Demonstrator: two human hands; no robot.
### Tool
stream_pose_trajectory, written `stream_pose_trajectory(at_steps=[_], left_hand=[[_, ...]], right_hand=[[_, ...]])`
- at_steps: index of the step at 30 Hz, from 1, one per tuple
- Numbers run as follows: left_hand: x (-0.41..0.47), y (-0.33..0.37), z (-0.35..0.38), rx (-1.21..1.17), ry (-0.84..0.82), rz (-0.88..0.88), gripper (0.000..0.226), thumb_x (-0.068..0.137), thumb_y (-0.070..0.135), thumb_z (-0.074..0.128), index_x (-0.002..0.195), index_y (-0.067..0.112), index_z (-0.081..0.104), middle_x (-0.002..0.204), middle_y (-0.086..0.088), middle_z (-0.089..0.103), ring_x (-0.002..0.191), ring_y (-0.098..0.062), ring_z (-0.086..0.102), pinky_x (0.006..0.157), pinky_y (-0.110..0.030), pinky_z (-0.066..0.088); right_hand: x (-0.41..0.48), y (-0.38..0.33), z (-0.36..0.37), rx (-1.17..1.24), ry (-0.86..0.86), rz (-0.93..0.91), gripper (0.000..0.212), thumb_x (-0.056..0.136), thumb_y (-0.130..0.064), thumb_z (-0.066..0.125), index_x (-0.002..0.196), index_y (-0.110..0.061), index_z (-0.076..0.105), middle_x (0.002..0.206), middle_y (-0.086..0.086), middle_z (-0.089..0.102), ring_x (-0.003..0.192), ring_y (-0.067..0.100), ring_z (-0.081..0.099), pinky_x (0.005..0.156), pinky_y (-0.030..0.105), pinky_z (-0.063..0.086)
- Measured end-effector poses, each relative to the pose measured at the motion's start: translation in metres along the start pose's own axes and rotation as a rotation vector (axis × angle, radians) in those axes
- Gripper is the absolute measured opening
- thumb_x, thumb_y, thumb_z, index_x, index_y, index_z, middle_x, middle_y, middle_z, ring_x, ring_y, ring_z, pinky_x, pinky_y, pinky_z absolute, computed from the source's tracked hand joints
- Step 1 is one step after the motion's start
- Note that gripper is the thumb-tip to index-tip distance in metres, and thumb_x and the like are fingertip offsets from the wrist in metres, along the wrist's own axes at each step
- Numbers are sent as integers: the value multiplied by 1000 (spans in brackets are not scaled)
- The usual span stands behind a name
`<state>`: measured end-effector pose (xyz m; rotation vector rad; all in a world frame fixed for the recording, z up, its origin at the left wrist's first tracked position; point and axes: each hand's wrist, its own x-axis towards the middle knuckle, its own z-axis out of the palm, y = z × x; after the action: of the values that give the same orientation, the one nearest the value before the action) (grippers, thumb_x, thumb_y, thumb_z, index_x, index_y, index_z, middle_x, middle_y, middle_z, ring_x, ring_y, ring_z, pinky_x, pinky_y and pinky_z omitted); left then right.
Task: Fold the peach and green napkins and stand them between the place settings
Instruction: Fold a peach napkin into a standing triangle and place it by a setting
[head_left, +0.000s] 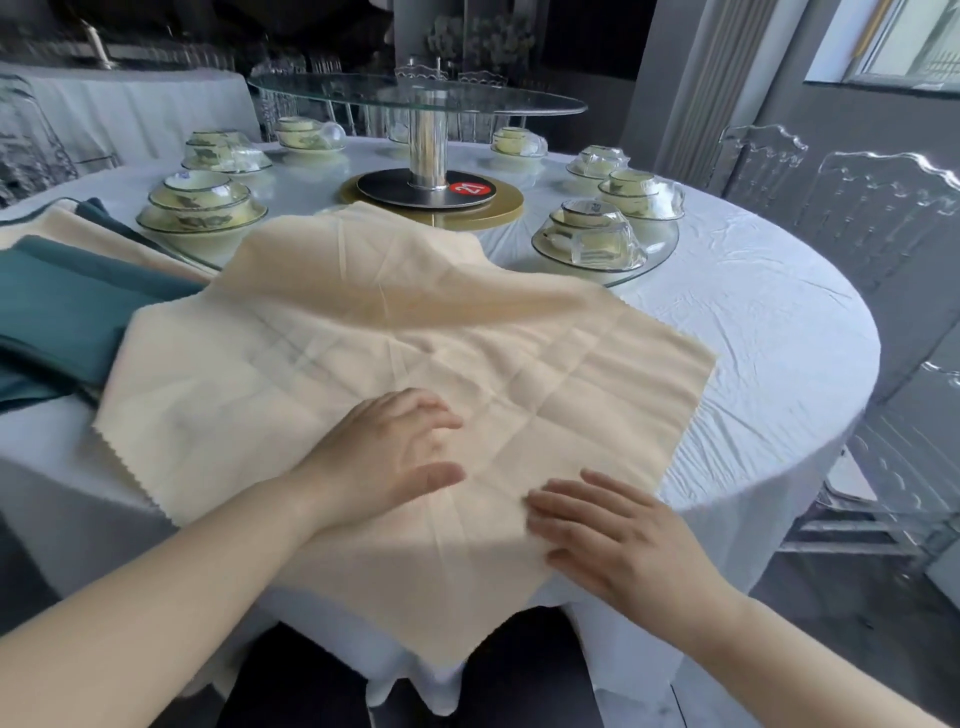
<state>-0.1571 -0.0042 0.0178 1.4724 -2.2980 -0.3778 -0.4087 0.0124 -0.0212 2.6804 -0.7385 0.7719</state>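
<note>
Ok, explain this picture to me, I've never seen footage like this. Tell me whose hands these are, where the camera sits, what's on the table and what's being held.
There is no machine here: a person wears one camera on the head, looking forward and down, so the two bare arms are their own. The left hand and right hand rest on a peach napkin, spread open on the table with its near corner hanging over the edge. Neither hand grips anything. To the left lie folded green napkins with more peach cloth. Behind stand place settings, bowls stacked on plates, around a raised glass turntable.
</note>
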Motion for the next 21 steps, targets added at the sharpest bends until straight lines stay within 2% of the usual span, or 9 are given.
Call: stream_pose_trajectory(at_steps=[2,4,6,8,10,12,16,19,21], left_hand=[[-26,2,-5,-61,-69,6,83,39,100,16,109,59,33,119,40,26,117,12,27,97,-10,18],[-53,0,-5,-15,-151,0,81,31,100,24,104,65,24,116,49,16,113,25,16,96,-1,12],[-73,-10,2,119,-51,73,70,45,87,39,110,60,32,118,44,24,113,22,20,92,6,4],[-83,-20,4,106,47,75,53,65,70,43,110,45,47,123,38,35,116,17,30,96,4,7],[-85,-27,3,14,150,50,54,73,73,39,110,35,51,123,49,32,116,28,25,96,4,13],[-83,-27,1,-94,247,14,55,68,76,42,109,41,53,111,56,37,108,32,31,92,6,20],[-74,-20,-6,-259,266,-114,20,53,72,49,73,71,54,90,53,50,99,17,50,87,-5,38],[-70,-11,-15,-268,282,-197,29,51,70,40,77,65,51,80,50,52,92,4,57,86,-24,47],[-73,-3,-22,-254,260,-219,36,49,72,35,80,61,50,80,40,59,83,-4,62,82,-29,49]], right_hand=[[7,-1,-3,24,43,7,37,96,-32,38,89,-17,70,100,-6,71,95,9,64,89,24,45],[9,-1,-5,90,45,41,40,95,-33,41,79,-14,72,93,-7,72,89,9,66,81,20,48],[9,-2,-4,168,56,92,42,95,-35,42,76,-13,72,89,-7,72,89,6,65,78,17,49],[9,-3,-5,267,98,174,46,94,-39,41,76,-11,73,85,-6,72,89,4,63,80,13,49],[12,-4,-8,361,140,261,49,93,-46,40,78,-12,73,86,-8,71,91,4,62,85,8,45],[17,-5,-12,397,177,316,45,92,-50,38,82,-20,70,88,-13,69,92,0,61,92,8,40],[26,-4,-16,450,207,461,33,82,-50,47,85,-27,70,82,-43,59,93,-18,53,95,3,31],[31,-5,-24,463,206,563,26,74,-49,42,81,-35,63,81,-46,56,91,-13,51,83,2,36],[32,-6,-33,482,196,575,23,71,-50,42,73,-39,61,80,-42,58,87,-16,51,75,1,36]])
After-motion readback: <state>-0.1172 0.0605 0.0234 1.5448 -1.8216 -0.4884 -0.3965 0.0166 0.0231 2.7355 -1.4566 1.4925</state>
